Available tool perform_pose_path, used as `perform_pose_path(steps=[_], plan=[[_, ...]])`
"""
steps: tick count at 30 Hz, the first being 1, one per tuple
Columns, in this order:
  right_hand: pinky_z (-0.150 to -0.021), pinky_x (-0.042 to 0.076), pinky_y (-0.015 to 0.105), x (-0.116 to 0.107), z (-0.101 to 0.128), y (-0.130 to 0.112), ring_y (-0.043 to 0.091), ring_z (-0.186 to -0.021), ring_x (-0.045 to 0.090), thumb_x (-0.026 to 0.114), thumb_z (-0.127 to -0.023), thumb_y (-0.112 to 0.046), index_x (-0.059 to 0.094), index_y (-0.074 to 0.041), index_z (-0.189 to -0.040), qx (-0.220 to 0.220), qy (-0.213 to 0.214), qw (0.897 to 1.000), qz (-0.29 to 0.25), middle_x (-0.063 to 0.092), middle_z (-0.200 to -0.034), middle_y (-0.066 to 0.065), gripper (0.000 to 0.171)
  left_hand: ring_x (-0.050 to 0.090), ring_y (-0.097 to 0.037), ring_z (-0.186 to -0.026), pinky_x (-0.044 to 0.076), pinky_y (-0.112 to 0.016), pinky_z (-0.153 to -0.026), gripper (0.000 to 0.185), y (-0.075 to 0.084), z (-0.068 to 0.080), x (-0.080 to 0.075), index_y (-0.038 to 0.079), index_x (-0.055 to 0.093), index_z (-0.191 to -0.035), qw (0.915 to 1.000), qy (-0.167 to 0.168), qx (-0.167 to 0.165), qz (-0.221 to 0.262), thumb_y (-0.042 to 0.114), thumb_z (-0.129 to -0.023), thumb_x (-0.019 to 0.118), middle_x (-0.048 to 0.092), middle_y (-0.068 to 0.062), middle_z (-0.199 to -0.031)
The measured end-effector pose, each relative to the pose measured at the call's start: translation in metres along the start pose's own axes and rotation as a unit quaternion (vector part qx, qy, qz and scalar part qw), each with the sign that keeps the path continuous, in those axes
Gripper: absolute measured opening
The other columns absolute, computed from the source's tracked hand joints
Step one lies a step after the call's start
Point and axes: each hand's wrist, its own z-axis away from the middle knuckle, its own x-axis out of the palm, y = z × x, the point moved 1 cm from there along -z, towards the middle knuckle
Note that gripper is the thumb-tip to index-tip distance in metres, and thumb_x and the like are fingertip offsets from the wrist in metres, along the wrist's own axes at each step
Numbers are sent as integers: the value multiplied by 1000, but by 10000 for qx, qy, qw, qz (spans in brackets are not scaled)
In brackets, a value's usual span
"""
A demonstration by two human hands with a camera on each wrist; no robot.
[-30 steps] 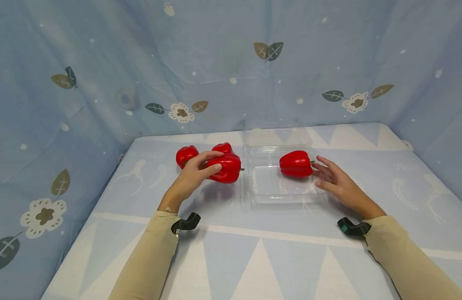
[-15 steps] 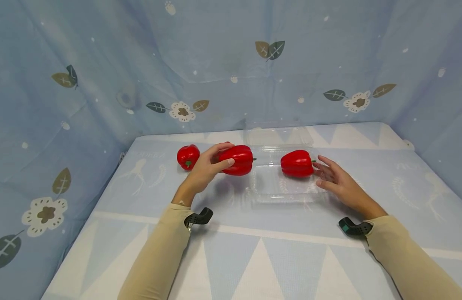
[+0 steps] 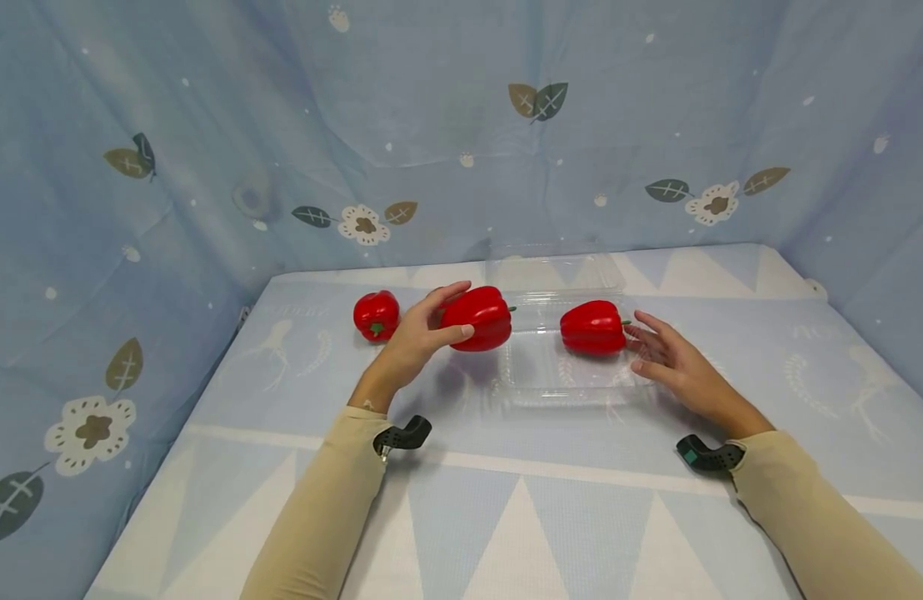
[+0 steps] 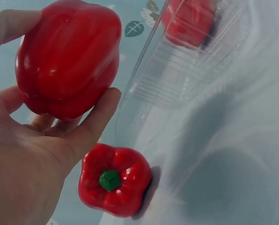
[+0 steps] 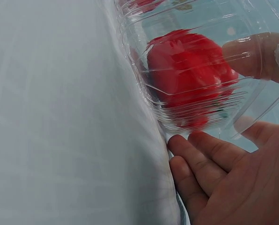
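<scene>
My left hand grips a red bell pepper, its green stem pointing right, above the table by the container's left edge. A clear plastic container lies with its lid laid back behind it. Inside the container lies another bell pepper on its side. At the container's right end rests my right hand; in the right wrist view its fingers lie relaxed against the outer wall, and a digit shows near the pepper through the plastic. A bell pepper sits left of my left hand. Behind that hand, one more is mostly hidden.
The clear lid lies flat toward the back of the table, near the hanging blue cloth. Cloth also hangs at both sides. A black band is on each wrist.
My left hand has moved right and slightly up with its bell pepper, closer to the container, slowing in the last half second. The right hand and the container have stayed in place.
</scene>
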Motion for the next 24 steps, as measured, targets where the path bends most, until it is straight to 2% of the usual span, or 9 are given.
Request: perform_pose_path(steps=[4,15,24], plan=[[-93,35,8,0,1,-1,40,-134,35,57,-95,-13,11,-10,-153,-2,11,10000,-47,28,-152,18,74,46,-26,-122,50,-41,-92,68,1,-1,3,26,42,-143,10000,-1,0,-33,27,-82,73,45,-2,-138],[-97,39,20,-1,1,-1,36,-135,35,57,-95,-16,11,-16,-154,121,2,9999,118,28,-153,15,74,50,-25,-118,52,-40,-88,63,3,-7,9,27,46,-139,9998,107,27,-163,30,-82,73,50,-2,-133],[-97,37,16,0,1,-2,38,-134,35,56,-95,-14,12,-12,-153,56,30,9999,91,29,-152,17,73,51,-22,-117,52,-39,-87,64,5,-12,16,28,46,-137,9988,63,-124,-471,33,-81,75,51,1,-132]])
